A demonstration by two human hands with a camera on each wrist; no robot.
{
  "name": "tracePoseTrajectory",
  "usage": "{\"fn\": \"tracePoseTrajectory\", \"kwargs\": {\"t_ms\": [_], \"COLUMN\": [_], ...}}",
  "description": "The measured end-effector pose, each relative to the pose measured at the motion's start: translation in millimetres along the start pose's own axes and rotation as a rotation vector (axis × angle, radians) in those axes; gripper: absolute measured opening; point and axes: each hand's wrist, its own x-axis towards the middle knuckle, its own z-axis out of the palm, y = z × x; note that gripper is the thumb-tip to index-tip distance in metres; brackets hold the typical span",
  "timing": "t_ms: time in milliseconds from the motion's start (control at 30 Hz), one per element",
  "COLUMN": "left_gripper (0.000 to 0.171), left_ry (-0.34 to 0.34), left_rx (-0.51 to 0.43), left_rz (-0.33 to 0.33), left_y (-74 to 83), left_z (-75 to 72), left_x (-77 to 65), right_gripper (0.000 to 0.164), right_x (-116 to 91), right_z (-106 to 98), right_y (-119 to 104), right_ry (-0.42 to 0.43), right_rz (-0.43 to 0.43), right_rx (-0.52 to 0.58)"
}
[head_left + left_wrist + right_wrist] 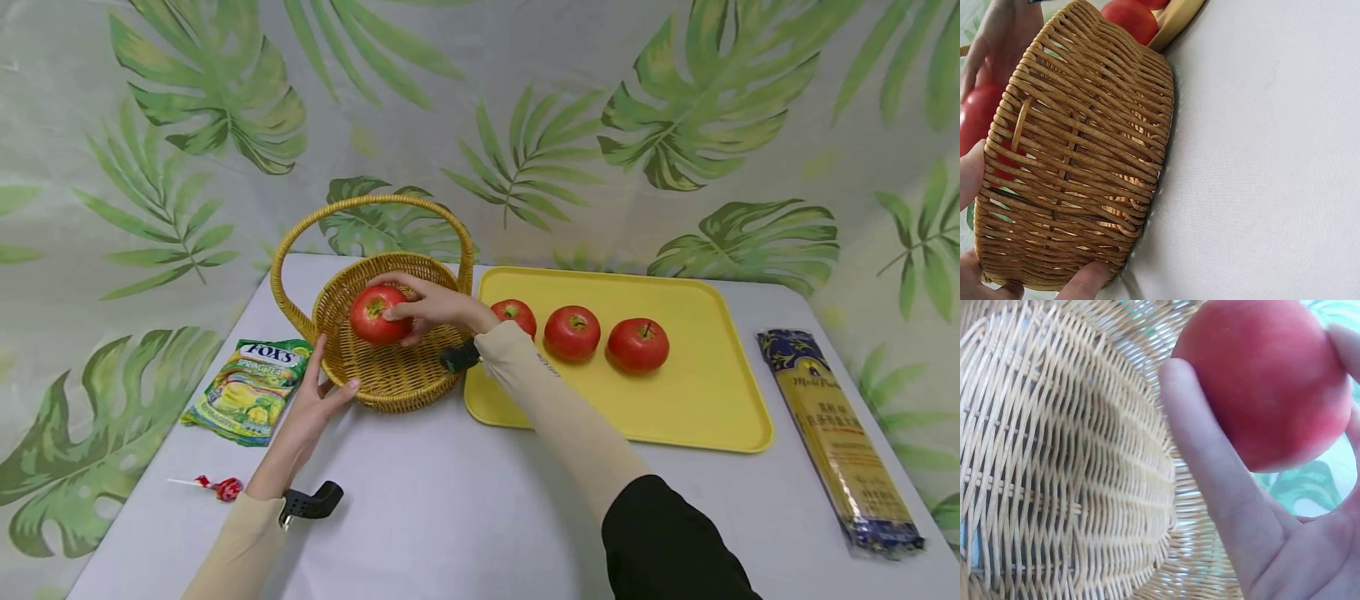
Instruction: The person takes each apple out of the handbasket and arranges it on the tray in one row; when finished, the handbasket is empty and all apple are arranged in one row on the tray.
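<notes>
A red apple is pinched between the thumb and fingers of my right hand, over the opening of a wicker basket. In the right wrist view the apple hangs above the woven inside of the basket. My left hand grips the basket's near left side; in the left wrist view a fingertip lies at the rim and another finger against the outer weave. Three more apples sit in a row on a yellow tray, the leftmost partly behind my right forearm.
The basket's tall arched handle stands upright. Left of the basket lies a green candy bag, with a red-wrapped lollipop nearer the front. A pack of noodles lies along the right table edge. A leaf-patterned cloth hangs behind.
</notes>
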Motion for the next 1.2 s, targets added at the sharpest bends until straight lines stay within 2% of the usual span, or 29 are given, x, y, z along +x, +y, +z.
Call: {"fn": "tracePoseTrajectory", "kwargs": {"t_ms": [133, 367, 533, 900, 1200], "left_gripper": [0.089, 0.091, 0.091, 0.091, 0.091], "left_ry": [-0.004, -0.004, -0.004, -0.006, -0.005], "left_rx": [-0.008, -0.014, -0.01, -0.001, -0.002], "left_rz": [0.008, -0.023, -0.023, -0.021, -0.014], "left_y": [0.3, -0.9, -1.4, -1.0, -2.4], "left_z": [0.1, 0.6, 0.4, -0.5, -1.3], "left_x": [-0.8, -0.8, -0.8, -1.9, 0.4], "right_gripper": [0.05, 0.051, 0.051, 0.051, 0.054], "right_x": [-14.0, -41.2, -68.5, -130.3, -194.4], "right_z": [-3.9, -14.4, -28.3, -74.4, -118.5], "right_y": [-3.6, -8.7, -12.9, 3.1, 22.0], "right_ry": [-0.019, -0.079, -0.076, 0.055, 0.223], "right_rz": [-0.019, -0.041, -0.041, -0.001, 0.048], "right_rx": [0.027, 0.015, 0.008, 0.021, 0.022]}}
